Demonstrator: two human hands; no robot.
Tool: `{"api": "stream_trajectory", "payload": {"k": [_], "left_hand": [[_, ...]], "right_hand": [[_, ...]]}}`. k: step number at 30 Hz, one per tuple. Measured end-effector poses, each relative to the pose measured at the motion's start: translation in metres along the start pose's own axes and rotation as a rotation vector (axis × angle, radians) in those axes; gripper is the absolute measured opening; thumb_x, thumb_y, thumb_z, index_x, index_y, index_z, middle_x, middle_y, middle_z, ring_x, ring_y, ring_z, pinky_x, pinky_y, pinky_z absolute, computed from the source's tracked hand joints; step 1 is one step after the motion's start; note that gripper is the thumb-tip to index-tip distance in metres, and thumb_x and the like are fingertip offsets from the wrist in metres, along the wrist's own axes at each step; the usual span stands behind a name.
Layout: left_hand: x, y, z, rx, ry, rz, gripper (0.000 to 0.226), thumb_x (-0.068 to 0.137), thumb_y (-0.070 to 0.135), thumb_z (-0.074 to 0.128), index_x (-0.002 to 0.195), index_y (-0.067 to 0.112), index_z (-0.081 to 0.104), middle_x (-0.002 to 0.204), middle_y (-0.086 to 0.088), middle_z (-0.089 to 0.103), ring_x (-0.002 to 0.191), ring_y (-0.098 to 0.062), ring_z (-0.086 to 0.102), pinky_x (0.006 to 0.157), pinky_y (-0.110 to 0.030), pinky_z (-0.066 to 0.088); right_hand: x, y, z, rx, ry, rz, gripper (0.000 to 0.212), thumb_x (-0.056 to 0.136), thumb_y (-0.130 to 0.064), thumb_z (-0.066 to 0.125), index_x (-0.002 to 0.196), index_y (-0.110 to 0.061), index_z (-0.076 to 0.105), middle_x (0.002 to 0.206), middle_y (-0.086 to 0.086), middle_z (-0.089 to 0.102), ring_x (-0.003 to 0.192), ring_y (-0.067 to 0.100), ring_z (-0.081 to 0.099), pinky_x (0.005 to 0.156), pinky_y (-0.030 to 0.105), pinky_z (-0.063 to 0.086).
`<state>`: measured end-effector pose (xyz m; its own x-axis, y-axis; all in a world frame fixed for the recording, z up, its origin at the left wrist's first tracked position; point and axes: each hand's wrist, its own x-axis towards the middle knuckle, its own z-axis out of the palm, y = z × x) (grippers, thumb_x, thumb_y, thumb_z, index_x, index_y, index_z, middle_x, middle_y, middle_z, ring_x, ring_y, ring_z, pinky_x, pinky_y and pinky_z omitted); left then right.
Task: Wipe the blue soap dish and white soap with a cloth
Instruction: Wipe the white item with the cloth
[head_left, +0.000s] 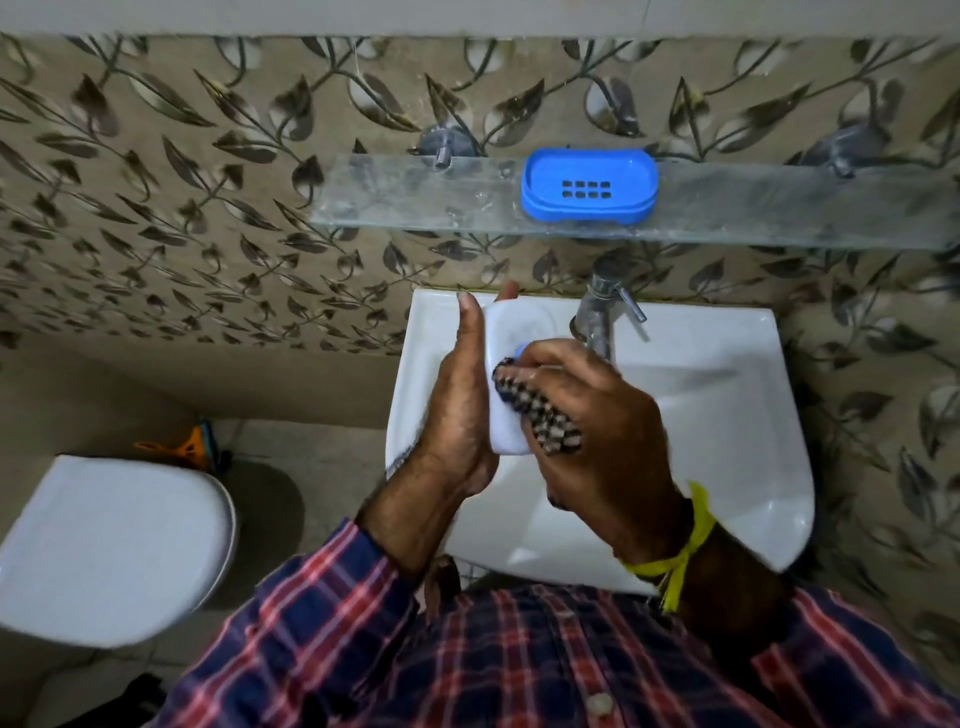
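Observation:
The white soap (511, 332) is a rounded bar held on edge above the sink, gripped by my left hand (460, 405) with the thumb along its left side and fingertips showing behind its top. My right hand (597, 426) grips a checked brown-and-white cloth (540, 413) and presses it against the lower face of the soap. The blue soap dish (589, 186) sits empty on the glass shelf (405, 202) above, its drain slots showing, apart from both hands.
A white washbasin (727, 415) lies under the hands, with a steel tap (602, 312) just right of the soap. A white toilet lid (109, 545) is at lower left. Leaf-patterned tiles cover the wall behind the shelf.

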<state>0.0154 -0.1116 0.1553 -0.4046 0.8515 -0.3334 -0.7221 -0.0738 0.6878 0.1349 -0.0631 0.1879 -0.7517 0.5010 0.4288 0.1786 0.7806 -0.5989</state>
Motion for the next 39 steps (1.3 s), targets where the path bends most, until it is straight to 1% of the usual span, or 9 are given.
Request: {"api": "stream_trajectory", "payload": {"k": [3, 7, 10, 12, 15, 20, 25, 29, 39], "left_hand": [[-0.001, -0.006, 0.0, -0.037, 0.023, -0.018, 0.062, 0.095, 0.069, 0.032, 0.145, 0.036, 0.049, 0.112, -0.003, 0.076, 0.098, -0.019, 0.074, 0.075, -0.034, 0.061], [0.0, 0.003, -0.006, -0.056, 0.013, 0.004, 0.058, 0.091, 0.073, 0.038, 0.126, 0.038, 0.068, 0.103, -0.008, 0.074, 0.09, -0.02, 0.071, 0.088, -0.039, 0.058], [0.002, 0.001, -0.006, 0.003, 0.09, 0.024, 0.06, 0.091, 0.072, 0.036, 0.134, 0.039, 0.061, 0.108, -0.008, 0.073, 0.088, -0.019, 0.073, 0.074, -0.036, 0.061], [0.001, -0.001, -0.004, -0.009, 0.116, 0.003, 0.063, 0.093, 0.072, 0.034, 0.119, 0.031, 0.072, 0.098, -0.007, 0.075, 0.081, -0.018, 0.074, 0.068, -0.032, 0.06], [0.005, 0.004, -0.006, -0.017, 0.125, -0.005, 0.077, 0.088, 0.077, 0.036, 0.11, 0.012, 0.071, 0.086, -0.008, 0.075, 0.077, -0.019, 0.072, 0.07, -0.031, 0.061], [0.008, 0.003, -0.007, -0.031, 0.122, -0.071, 0.084, 0.088, 0.08, 0.025, 0.107, 0.01, 0.066, 0.083, -0.008, 0.074, 0.078, -0.021, 0.072, 0.072, -0.032, 0.06], [0.007, 0.005, -0.01, 0.003, 0.135, 0.001, 0.085, 0.092, 0.077, 0.022, 0.119, 0.01, 0.065, 0.091, -0.009, 0.077, 0.082, -0.021, 0.075, 0.071, -0.033, 0.061], [0.006, -0.001, -0.009, -0.04, 0.127, -0.029, 0.086, 0.091, 0.079, 0.024, 0.096, 0.011, 0.076, 0.083, -0.009, 0.074, 0.075, -0.019, 0.073, 0.069, -0.03, 0.06], [-0.002, 0.002, 0.002, 0.049, 0.126, -0.028, 0.09, 0.088, 0.079, 0.023, 0.133, 0.01, 0.061, 0.102, -0.012, 0.072, 0.095, -0.026, 0.069, 0.08, -0.038, 0.06]], "right_hand": [[0.009, 0.005, 0.0, 0.056, 0.071, 0.098, 0.03, 0.078, 0.005, 0.069, 0.107, -0.004, 0.074, 0.113, 0.007, 0.069, 0.101, 0.023, 0.068, 0.088, 0.034, 0.055], [-0.013, -0.003, -0.001, -0.042, -0.07, -0.074, 0.034, 0.078, -0.003, 0.071, 0.111, -0.013, 0.074, 0.12, 0.002, 0.069, 0.1, 0.025, 0.07, 0.079, 0.036, 0.059], [-0.01, 0.002, -0.001, 0.012, -0.013, 0.057, 0.036, 0.077, 0.003, 0.072, 0.11, -0.011, 0.075, 0.12, 0.002, 0.07, 0.105, 0.022, 0.07, 0.087, 0.031, 0.056], [-0.005, 0.0, 0.002, 0.026, 0.006, 0.071, 0.033, 0.078, 0.004, 0.07, 0.109, -0.009, 0.075, 0.119, 0.004, 0.07, 0.106, 0.021, 0.069, 0.091, 0.03, 0.055], [-0.019, -0.004, 0.004, -0.048, -0.056, -0.076, 0.029, 0.082, -0.009, 0.068, 0.11, -0.013, 0.075, 0.118, 0.001, 0.071, 0.101, 0.02, 0.07, 0.081, 0.03, 0.057], [-0.019, 0.006, 0.006, 0.019, 0.04, 0.041, 0.033, 0.078, 0.001, 0.071, 0.108, -0.01, 0.075, 0.118, 0.002, 0.07, 0.104, 0.02, 0.07, 0.086, 0.03, 0.056], [-0.034, 0.006, 0.005, -0.011, 0.016, -0.073, 0.028, 0.081, -0.003, 0.073, 0.108, -0.008, 0.075, 0.115, 0.004, 0.071, 0.1, 0.019, 0.07, 0.083, 0.03, 0.056], [-0.025, 0.005, 0.006, 0.008, 0.039, 0.013, 0.034, 0.075, 0.004, 0.074, 0.107, -0.007, 0.075, 0.116, 0.004, 0.071, 0.102, 0.021, 0.071, 0.085, 0.03, 0.056], [-0.006, 0.004, 0.002, -0.08, 0.029, -0.063, 0.029, 0.08, 0.0, 0.067, 0.107, -0.007, 0.074, 0.115, 0.006, 0.072, 0.097, 0.028, 0.071, 0.081, 0.038, 0.059]]}}
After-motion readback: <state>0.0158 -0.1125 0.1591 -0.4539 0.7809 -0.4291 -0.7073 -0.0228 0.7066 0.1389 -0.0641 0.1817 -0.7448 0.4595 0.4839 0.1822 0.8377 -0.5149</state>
